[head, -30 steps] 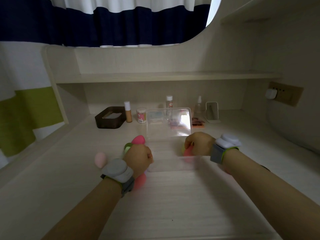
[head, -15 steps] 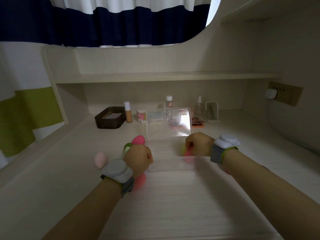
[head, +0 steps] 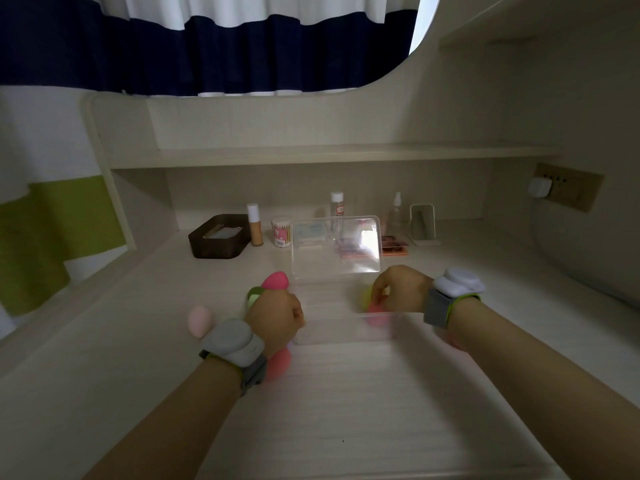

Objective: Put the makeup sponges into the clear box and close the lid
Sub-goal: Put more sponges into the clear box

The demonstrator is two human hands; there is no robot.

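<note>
Both forearms reach forward over the bench (head: pixel 346 403). The right hand (head: pixel 398 289) is bent down at the wrist over the right end of the clear box (head: pixel 343 320), its fingers pinching a coral makeup sponge (head: pixel 377 311) just inside the box. The lid (head: pixel 336 247) stands open behind. The left hand (head: pixel 273 315) is curled into a fist at the box's left edge; what it grips I cannot tell. A pink sponge (head: pixel 275 281), a green one (head: pixel 255 294) and a pale pink sponge (head: pixel 200 319) lie near it.
</note>
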